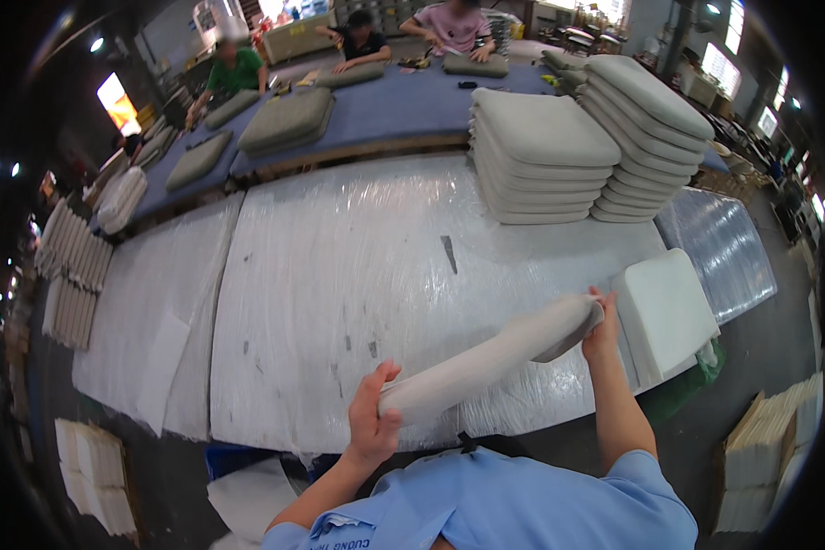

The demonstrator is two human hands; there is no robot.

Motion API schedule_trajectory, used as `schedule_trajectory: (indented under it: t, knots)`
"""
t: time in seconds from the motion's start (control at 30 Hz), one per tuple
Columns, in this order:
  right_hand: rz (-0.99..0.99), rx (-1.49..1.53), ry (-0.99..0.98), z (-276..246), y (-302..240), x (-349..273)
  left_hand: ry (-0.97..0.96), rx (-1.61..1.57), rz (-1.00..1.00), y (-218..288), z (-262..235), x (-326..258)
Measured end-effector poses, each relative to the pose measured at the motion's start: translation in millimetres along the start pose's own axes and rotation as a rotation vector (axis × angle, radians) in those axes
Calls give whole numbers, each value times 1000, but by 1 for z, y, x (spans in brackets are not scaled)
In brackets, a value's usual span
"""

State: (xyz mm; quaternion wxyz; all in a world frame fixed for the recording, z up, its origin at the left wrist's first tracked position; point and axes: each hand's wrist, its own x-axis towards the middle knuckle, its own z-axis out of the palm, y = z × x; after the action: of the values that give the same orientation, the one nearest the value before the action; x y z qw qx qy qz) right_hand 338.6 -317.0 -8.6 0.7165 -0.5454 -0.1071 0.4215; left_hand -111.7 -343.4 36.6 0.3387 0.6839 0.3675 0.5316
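Note:
A pale fabric cushion cover [495, 353] is stretched between my two hands, slanting up to the right over the plastic-wrapped table [321, 275]. My left hand [373, 417] grips its lower left end, thumb toward me. At its upper right end, my right hand [600, 328] pinches the edge, where a darker grey fold hangs down. Just right of that hand lies a white foam cushion [669, 307] with rounded corners, at the table's right end. Part of my right fingers is hidden by the cloth.
Two tall stacks of pale cushions, a nearer stack [545, 151] and a farther stack [646, 128], stand at the back right. Beyond, several people work at a blue-covered table [394, 105] with green-grey cushions [287, 119]. Stacked pale sheets [770, 449] stand at lower right.

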Motion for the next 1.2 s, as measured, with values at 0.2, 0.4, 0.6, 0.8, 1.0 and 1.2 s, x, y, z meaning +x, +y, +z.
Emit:
schedule_trajectory:
  t: [0.2,0.4,0.6,0.8,1.0,1.2]
  knots:
    - [-921,-519,-88,64,-24,-98,15,96,-56,10,37,25]
    - [-1344,-817,-637,133,-14,-165,-149,110,173,45,68,45]
    - [-1273,-727,-587,110,-22,-89,-199,170,214,50,78,37]
    - [-1119,-899,-478,74,-43,-10,-234,158,245,51,85,35]
    - [-1134,-1005,-478,79,-35,-12,-316,105,148,31,47,47]
    - [-1247,-1096,-549,96,-16,-63,-412,552,127,43,-17,61]
